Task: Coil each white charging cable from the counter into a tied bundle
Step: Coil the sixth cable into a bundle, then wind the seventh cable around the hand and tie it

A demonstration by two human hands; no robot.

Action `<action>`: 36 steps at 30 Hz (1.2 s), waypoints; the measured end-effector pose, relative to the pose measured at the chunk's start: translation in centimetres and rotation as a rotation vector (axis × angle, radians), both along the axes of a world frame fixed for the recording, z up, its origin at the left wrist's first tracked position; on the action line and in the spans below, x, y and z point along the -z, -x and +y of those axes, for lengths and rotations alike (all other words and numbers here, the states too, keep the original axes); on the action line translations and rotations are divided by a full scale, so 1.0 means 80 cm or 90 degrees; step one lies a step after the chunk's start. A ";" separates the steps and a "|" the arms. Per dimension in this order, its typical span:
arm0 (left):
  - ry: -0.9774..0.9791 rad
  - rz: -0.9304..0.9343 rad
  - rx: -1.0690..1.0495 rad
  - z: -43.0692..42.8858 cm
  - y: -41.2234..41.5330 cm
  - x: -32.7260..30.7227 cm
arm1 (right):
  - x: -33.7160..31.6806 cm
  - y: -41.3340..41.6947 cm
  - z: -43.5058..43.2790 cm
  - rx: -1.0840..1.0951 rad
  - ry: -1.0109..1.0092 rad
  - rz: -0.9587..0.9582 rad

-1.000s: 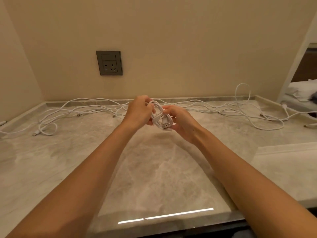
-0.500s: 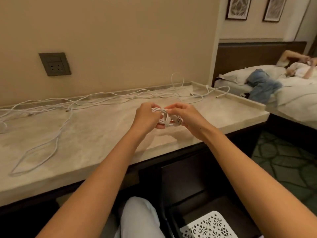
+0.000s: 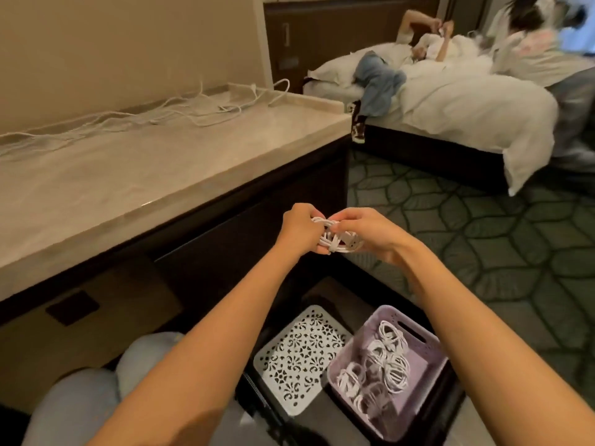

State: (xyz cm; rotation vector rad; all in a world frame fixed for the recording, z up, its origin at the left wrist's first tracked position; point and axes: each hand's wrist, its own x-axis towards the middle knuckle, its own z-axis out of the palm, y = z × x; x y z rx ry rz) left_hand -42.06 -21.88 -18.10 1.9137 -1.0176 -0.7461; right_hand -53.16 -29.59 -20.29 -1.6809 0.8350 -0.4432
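Coiled cable (image 3: 336, 245) is held between both hands, off the table (image 3: 128, 194), long axis left to right. Left hand (image 3: 297, 230) fingers curl round the loops. Right hand (image 3: 365, 235) fingers pinch the plug end. Basket (image 3: 433, 352) of finished bundles sits below, nearer the right hand. Loose cables (image 3: 206, 114) lie on the table. No legible writing.

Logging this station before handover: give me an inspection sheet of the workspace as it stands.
Surface: pale marble counter.
Job's things: cable bundle held over the floor; coiled bundles in purple basket.
Clutter: white perforated tray beside the basket.
Grippers: left hand and right hand both grip the bundle.
Cables: loose white cables along the counter's back.
Surroundings: bed with people on it; patterned carpet.
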 end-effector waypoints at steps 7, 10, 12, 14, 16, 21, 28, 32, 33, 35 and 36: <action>-0.098 0.047 0.043 -0.053 0.053 0.102 | 0.106 0.060 -0.038 0.070 -0.164 0.081; -0.137 0.064 0.060 -0.069 0.069 0.141 | 0.152 0.081 -0.054 0.063 -0.169 0.146; -0.173 0.071 0.096 -0.074 0.080 0.168 | 0.177 0.096 -0.058 0.067 -0.188 0.184; -0.210 0.082 0.126 -0.072 0.085 0.186 | 0.188 0.106 -0.051 0.081 -0.211 0.217; -0.266 0.088 0.129 -0.078 0.092 0.214 | 0.209 0.115 -0.047 0.101 -0.258 0.221; -0.345 0.097 0.112 -0.077 0.089 0.265 | 0.261 0.120 -0.041 0.093 -0.251 0.266; -0.472 0.113 0.192 -0.068 0.087 0.307 | 0.304 0.109 -0.047 -0.047 -0.107 0.390; -0.519 0.122 0.246 -0.057 0.087 0.321 | 0.320 0.101 -0.042 -0.121 -0.047 0.456; -0.528 0.147 0.252 -0.055 0.089 0.325 | 0.324 0.100 -0.040 -0.118 -0.041 0.458; -0.547 0.195 0.238 -0.051 0.090 0.328 | 0.326 0.097 -0.039 -0.091 -0.032 0.443; -0.550 0.210 0.224 -0.049 0.092 0.329 | 0.327 0.097 -0.039 -0.074 -0.018 0.432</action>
